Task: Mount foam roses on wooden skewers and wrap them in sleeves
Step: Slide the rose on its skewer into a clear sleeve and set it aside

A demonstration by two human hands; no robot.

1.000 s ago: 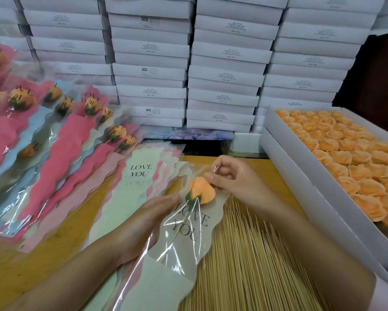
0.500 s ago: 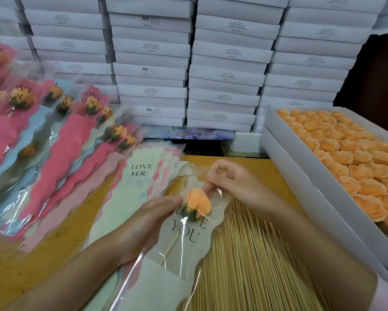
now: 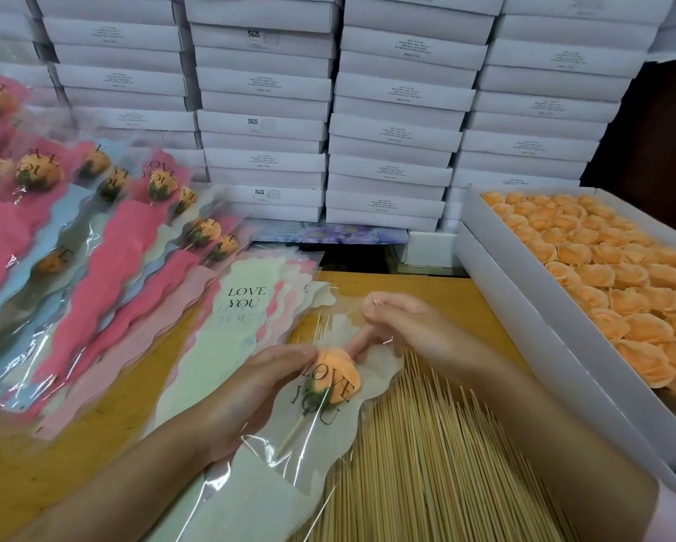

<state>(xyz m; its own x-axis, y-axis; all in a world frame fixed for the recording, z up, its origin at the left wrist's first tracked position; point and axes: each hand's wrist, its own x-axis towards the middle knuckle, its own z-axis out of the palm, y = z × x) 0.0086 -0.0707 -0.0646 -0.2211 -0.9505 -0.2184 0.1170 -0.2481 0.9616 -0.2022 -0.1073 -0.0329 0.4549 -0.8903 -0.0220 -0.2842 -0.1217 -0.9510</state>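
Observation:
An orange foam rose (image 3: 338, 375) on a wooden skewer (image 3: 291, 434) sits inside a clear sleeve (image 3: 320, 424) printed LOVE YOU. My left hand (image 3: 250, 389) holds the sleeve from the left, thumb by the rose. My right hand (image 3: 403, 326) pinches the sleeve's top edge, a lower finger touching the rose. A heap of bare skewers (image 3: 430, 463) lies under the sleeve. Empty sleeves (image 3: 227, 326) are stacked to the left.
Finished wrapped roses in pink and blue sleeves (image 3: 94, 260) fan out at the left. A white box (image 3: 524, 314) full of orange foam roses (image 3: 618, 267) stands at the right. Stacked white boxes (image 3: 387, 111) wall off the back. The wooden table (image 3: 94, 416) shows between the piles.
The rose has slid deeper into the sleeve, down under the printed words. My right hand stayed at the sleeve's top edge and my left hand kept its hold.

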